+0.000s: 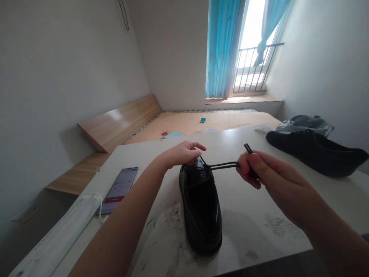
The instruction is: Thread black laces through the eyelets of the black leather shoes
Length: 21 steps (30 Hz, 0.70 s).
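Note:
A black shoe [201,207] stands upright on the white table, its heel toward me and its opening facing up. My left hand [186,152] is at the front of this shoe, fingers bent over the toe and one finger partly stretched out. What its curled fingers grip is partly hidden. To the right of the shoe, my right hand [259,165] is closed on the black shoelace [223,166]. The lace runs taut from the shoe in two strands, and its ends stick up above my right thumb.
A second black shoe [311,152] lies at the right, before a grey transparent bag [305,122]. On the left are a phone [122,184] showing a timer and a long white object [66,227] with a cord. Behind is a wooden surface [230,119] with small items.

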Tool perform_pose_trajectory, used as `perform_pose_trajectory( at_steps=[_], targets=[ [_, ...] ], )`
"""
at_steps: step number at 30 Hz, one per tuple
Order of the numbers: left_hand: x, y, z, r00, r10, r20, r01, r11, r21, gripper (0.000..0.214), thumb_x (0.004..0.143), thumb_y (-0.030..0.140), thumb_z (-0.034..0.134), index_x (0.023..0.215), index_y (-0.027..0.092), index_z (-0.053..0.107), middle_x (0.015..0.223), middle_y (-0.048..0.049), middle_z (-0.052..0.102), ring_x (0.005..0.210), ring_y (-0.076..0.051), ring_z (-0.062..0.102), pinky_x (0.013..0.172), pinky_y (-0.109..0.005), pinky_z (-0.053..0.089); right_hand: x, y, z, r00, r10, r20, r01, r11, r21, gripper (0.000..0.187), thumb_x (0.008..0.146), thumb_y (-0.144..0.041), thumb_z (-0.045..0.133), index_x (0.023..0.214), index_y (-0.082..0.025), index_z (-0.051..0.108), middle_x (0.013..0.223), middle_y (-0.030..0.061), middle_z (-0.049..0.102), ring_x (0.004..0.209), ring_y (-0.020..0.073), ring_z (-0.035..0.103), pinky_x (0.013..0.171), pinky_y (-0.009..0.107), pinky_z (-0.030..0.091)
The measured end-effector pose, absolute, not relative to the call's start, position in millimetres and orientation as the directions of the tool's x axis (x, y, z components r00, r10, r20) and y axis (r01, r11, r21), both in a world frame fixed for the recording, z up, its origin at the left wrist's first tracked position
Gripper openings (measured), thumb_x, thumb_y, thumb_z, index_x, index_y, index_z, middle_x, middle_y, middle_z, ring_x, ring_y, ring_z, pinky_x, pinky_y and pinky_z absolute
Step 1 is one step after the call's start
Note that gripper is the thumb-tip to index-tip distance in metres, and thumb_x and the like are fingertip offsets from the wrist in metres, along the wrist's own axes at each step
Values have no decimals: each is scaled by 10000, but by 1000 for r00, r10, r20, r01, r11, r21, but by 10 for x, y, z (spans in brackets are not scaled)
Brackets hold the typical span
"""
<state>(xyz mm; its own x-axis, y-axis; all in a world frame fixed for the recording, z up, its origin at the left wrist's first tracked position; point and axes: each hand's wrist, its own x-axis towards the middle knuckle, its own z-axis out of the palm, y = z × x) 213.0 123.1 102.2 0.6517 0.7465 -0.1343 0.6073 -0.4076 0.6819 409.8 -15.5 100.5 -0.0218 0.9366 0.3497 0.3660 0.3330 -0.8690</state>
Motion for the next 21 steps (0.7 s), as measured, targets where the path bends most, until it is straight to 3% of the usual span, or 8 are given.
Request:
perform_pose_trajectory(
  at_steps=[2,5,8,13,17,21],
  targets=[
    [2124,1226,1040,629,764,-142,562,-321,762,500,810,307,521,1292,182,554,911,-59,652,732,-146,591,648,-257,478,4073,-125,1032,-16,933,360,336,344,-877,429,943,-533,427,699,-201,542,629,-4,487,543,105,414,488,222,363],
    [2133,1247,1025,568,821,-57,560,-335,758,518,740,169,538,1254,178,605,1093,-92,645,799,-149,589,676,-257,470,4037,-109,1043,-8,931,366,315,350,-882,424,937,-535,439,698,-202,545,631,-3,489,543,108,412,479,227,356],
    [2151,1287,986,560,827,51,527,-403,748,498,703,107,513,1171,189,661,1062,-76,667,809,-152,584,710,-267,463,4008,-126,1034,-4,930,369,294,354,-888,421,942,-521,440,689,-201,545,620,-2,484,538,106,414,474,225,360],
    [2144,1308,982,604,791,92,412,-410,814,423,786,241,506,1183,218,649,1092,-66,666,829,-148,594,704,-264,471,3938,-312,1053,-13,917,399,315,382,-869,418,959,-491,415,672,-212,538,612,-1,496,523,106,433,453,214,376],
    [2145,1311,960,624,782,6,567,-458,684,437,846,328,450,1225,191,619,1132,-68,687,910,-168,623,801,-283,484,3817,-519,1091,-62,885,461,453,437,-777,375,975,-434,396,696,-231,543,619,1,529,543,116,492,471,219,404],
    [2169,1304,927,672,734,-101,647,-515,562,333,784,245,503,1013,162,731,1050,-65,734,939,-196,635,838,-283,470,3694,-652,1020,-213,829,517,527,543,-654,301,984,-346,354,747,-249,512,628,8,579,558,139,556,492,247,422]
  ],
)
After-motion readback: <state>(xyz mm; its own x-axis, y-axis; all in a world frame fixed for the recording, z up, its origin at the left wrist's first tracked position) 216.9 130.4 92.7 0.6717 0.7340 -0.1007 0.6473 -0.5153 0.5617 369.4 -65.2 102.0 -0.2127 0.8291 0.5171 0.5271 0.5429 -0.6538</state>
